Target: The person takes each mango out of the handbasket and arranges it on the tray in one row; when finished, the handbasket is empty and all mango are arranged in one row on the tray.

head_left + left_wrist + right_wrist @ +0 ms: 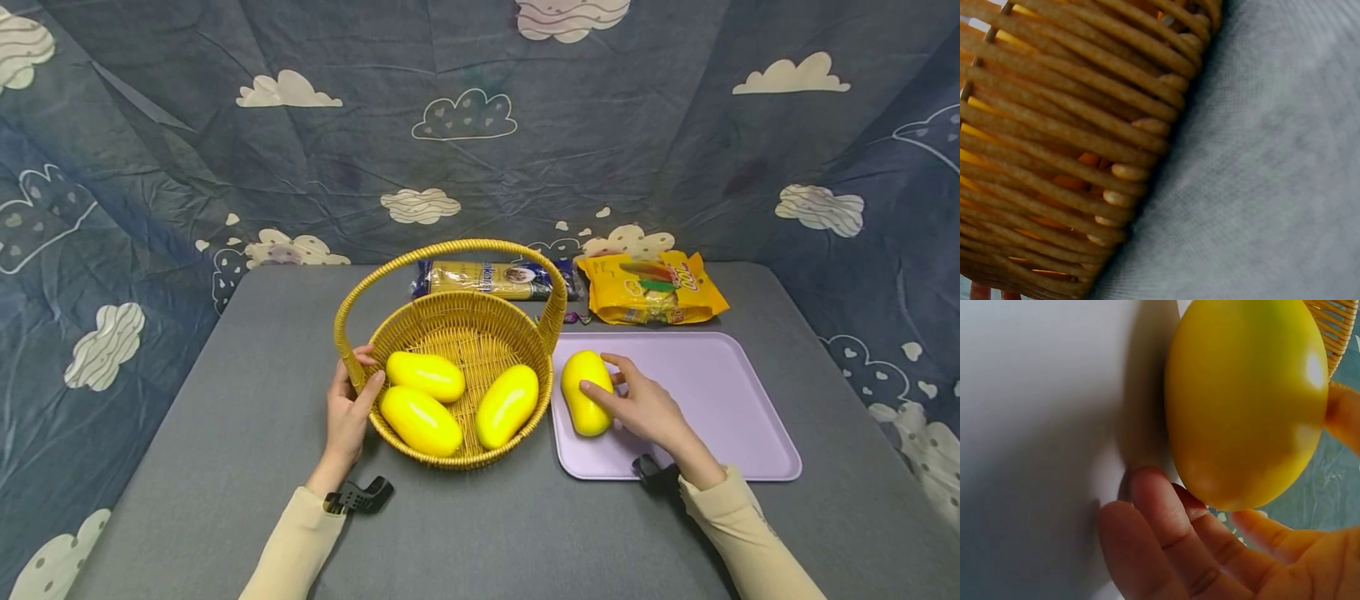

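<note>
Looking mostly at the yellow fruit point(583, 414) on the left end of the lilac tray point(693, 367), just beside the basket point(465, 461). Had the right hand point(648, 408) by far the nearer one, with the fruit off to its left, so basically between grip and basket. Ran lengthwise from far to near, near end angled a touch right, pretty much crosswise to the line toward the basket.

Had the right grip pinching that fruit, thumb over the top, fingers along the right side. Looked more like a light hold than a squeeze tbh; couldn't make out the fingers' full reach underneath, even in the right wrist view.

Found the left hand point(351, 412) well apart, across the basket, gripping the left rim by the handle point(453, 247), thumb over the edge. Counted three more yellow fruits point(507, 407) inside: two together on the left, one on the right. Judged the right rim as the key bit, with the handle's right foot standing farther back.
</note>
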The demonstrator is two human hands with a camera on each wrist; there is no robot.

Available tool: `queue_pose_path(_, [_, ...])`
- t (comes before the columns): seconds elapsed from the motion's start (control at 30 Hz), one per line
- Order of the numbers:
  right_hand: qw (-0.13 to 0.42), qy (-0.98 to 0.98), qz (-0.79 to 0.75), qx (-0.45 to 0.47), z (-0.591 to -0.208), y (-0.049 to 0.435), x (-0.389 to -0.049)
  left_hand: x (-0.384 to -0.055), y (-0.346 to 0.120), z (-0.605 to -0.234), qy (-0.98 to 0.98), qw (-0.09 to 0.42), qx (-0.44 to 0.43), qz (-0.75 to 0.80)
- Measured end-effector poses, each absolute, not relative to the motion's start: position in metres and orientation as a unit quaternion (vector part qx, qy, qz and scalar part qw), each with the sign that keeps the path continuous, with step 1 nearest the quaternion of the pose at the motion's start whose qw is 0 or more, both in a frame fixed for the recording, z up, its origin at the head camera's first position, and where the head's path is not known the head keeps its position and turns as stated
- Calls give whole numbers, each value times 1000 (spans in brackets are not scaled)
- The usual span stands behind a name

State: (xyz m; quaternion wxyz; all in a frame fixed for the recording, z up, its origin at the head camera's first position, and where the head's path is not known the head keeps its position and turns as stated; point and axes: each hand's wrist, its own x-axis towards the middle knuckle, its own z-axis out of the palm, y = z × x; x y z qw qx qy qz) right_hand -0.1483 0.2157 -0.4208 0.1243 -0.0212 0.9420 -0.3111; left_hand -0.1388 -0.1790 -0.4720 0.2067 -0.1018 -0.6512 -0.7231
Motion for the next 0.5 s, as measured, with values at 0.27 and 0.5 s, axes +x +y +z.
queue_pose_path(0.27, [137, 944, -301, -18, -418, 218, -144, -139, -179, -472, -651, 204, -101, -724])
queue_pose_path(0.5, [131, 948, -289, -21, -418, 221, -143, -139, -179, -472, -655, 205, -100, -720])
